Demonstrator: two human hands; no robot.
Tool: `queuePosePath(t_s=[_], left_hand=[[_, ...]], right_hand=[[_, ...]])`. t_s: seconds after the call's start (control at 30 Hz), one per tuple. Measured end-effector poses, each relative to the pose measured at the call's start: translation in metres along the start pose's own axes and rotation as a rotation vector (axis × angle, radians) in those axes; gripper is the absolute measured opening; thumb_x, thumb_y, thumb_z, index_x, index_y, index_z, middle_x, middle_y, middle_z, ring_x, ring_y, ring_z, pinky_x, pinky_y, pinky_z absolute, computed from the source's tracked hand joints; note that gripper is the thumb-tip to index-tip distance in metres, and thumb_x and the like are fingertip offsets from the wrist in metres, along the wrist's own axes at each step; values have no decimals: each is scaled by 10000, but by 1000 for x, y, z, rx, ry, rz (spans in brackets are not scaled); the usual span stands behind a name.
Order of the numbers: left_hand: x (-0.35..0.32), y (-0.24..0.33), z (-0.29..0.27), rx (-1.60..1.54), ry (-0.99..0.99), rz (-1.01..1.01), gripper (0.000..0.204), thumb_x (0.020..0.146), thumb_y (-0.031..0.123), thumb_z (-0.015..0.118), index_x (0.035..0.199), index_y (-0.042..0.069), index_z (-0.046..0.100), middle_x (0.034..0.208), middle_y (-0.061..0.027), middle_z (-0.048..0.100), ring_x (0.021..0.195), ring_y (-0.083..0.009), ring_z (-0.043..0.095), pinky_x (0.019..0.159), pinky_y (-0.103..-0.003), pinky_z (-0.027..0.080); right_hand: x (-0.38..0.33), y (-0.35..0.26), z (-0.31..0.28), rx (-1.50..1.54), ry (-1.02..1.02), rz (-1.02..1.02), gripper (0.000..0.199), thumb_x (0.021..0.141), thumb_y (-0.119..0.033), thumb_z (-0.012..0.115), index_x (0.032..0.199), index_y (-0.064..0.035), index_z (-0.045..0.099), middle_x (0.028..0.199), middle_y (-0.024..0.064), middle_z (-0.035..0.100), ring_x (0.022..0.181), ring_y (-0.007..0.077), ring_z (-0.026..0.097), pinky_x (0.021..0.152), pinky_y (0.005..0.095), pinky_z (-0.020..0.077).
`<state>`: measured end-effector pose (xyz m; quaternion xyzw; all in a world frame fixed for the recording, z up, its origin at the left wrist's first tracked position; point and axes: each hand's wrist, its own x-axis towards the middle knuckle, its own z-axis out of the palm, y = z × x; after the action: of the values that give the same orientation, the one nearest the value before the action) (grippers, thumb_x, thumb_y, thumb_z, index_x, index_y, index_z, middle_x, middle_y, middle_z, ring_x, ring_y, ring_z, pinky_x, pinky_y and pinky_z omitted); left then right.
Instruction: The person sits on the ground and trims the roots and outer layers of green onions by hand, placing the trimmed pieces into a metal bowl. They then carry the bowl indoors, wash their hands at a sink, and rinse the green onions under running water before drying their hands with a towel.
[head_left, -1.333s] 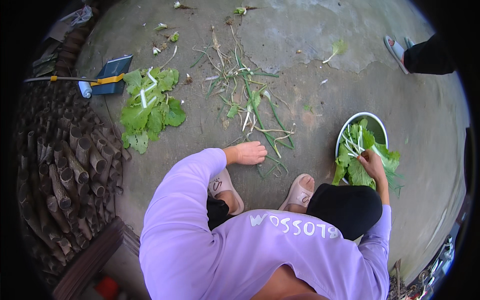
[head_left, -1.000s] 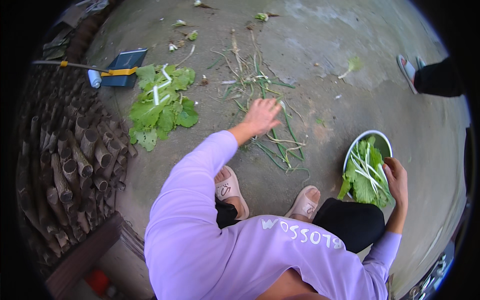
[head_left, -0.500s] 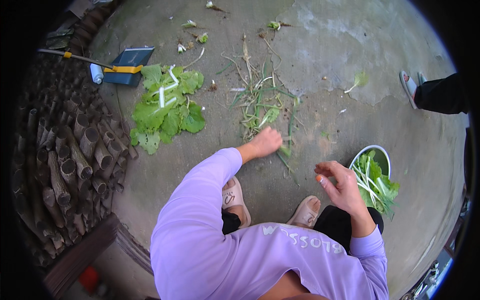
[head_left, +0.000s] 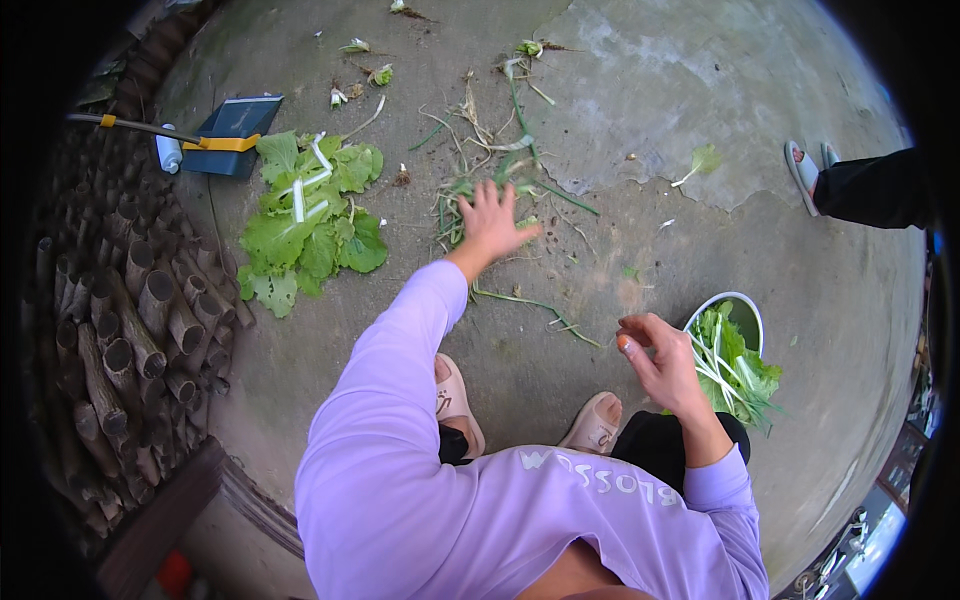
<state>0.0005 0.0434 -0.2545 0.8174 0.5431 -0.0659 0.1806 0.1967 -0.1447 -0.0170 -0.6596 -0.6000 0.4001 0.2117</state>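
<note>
My left hand (head_left: pixel 490 220) is spread open over a heap of green onion scraps (head_left: pixel 455 200), its fingers lying across the wilted leaves and roots. It hides part of the heap. Longer onion leaves stretch up from there, and a single thin green onion stalk (head_left: pixel 530 301) lies nearer my feet. My right hand (head_left: pixel 665 362) hovers by my right knee, loosely curled, with a gap between thumb and fingers and nothing visible in it. Beside it a white-rimmed bucket (head_left: pixel 757 318) holds leafy greens (head_left: pixel 732 365) with long white stalks.
Large green leaves (head_left: pixel 310 235) with white stem pieces lie at left, near a blue dustpan (head_left: pixel 225 130) and stacked logs (head_left: pixel 140 340). Cut root ends (head_left: pixel 381 75) dot the far concrete. A loose leaf (head_left: pixel 703 160) lies near another person's slippered foot (head_left: pixel 803 178).
My left hand has moved left and away from me, from loosely closed to spread. Onion scraps have shifted to the left and farther off. My right hand stays by the bucket.
</note>
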Motion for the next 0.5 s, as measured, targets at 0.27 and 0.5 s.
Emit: queuePosePath(t_s=[0.27,0.5], left_hand=[[-95,10,43,126,-28,771,986,692,604,666,1425,53,305,1463,-234,277,1324,-332,322,1013,-542,286],[62,-26,-7,-5,174,211,119,832,125,522,818,49,611,886,-151,598,870,-326,612,715,-455,509]], right_hand=[[6,-3,-1,35,-15,-41,205,827,-46,634,1006,41,589,825,164,634,737,245,663,647,325,520],[6,-2,-9,35,31,-29,189,836,-58,630,996,34,592,819,165,640,748,258,667,654,341,524]])
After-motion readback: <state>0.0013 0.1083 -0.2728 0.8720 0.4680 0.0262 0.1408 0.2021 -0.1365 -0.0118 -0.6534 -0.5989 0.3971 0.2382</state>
